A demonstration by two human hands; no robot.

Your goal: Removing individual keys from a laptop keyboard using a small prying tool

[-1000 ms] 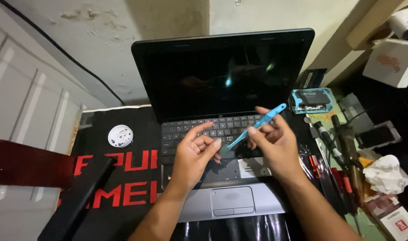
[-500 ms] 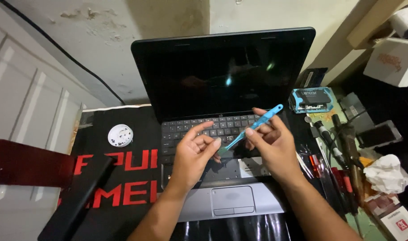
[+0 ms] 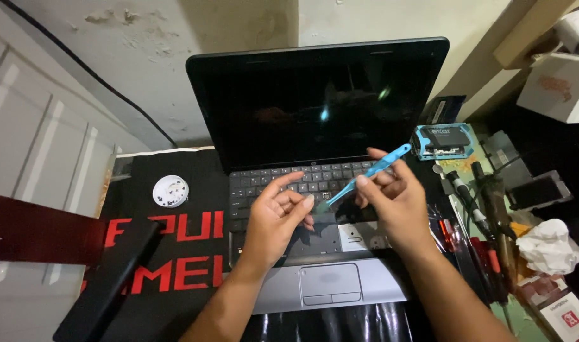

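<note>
An open black laptop (image 3: 314,107) with a dark screen stands on a black mat with red letters (image 3: 175,253). My right hand (image 3: 394,202) grips a light blue plastic pry tool (image 3: 365,176), its tip pointing down-left at the keyboard (image 3: 283,183). My left hand (image 3: 278,218) hovers over the keyboard's lower middle with thumb and forefinger close together near the tool's tip; whether it pinches anything I cannot tell. The lower part of the keyboard looks lifted or loose beneath both hands.
A small white round dish (image 3: 171,190) with tiny parts sits left of the laptop. Screwdrivers and tools (image 3: 485,215) lie to the right, with a blue case (image 3: 442,140), crumpled tissue (image 3: 549,247) and boxes. A dark red object (image 3: 39,231) lies at left.
The blue tool has dropped slightly and the hands have shifted a little over the keyboard; otherwise the scene is the same.
</note>
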